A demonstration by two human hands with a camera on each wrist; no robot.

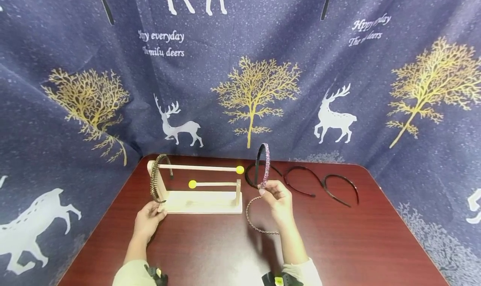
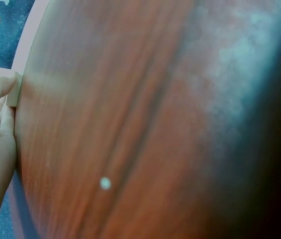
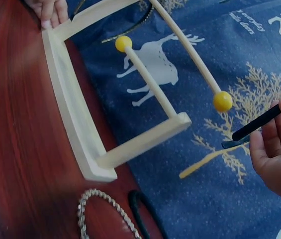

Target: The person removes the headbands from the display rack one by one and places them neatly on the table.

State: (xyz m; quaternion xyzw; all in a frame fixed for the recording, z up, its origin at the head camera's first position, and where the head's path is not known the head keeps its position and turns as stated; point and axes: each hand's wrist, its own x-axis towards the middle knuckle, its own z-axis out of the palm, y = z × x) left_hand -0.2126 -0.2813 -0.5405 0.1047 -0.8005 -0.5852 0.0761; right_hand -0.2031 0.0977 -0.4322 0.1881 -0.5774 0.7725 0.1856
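Note:
A wooden rack (image 1: 203, 202) with two rods tipped by yellow balls (image 1: 239, 169) stands on the dark red table (image 1: 338, 244). A dark toothed headband (image 1: 153, 183) hangs at the left end of the upper rod. My left hand (image 1: 152, 215) rests with its fingertips against the rack's near left corner. My right hand (image 1: 266, 190) pinches a black headband and a pink sparkly headband (image 1: 266, 163) together, upright, just right of the rack. In the right wrist view the rack (image 3: 73, 129) fills the left, and my right hand (image 3: 278, 117) grips the black headband's end (image 3: 254, 127).
A beaded headband (image 1: 252, 221) lies on the table under my right hand, also seen as a beaded headband (image 3: 100, 209) close up. Three black headbands (image 1: 300, 182) lie behind and to the right. A blue deer-print cloth (image 1: 240, 69) walls in the table.

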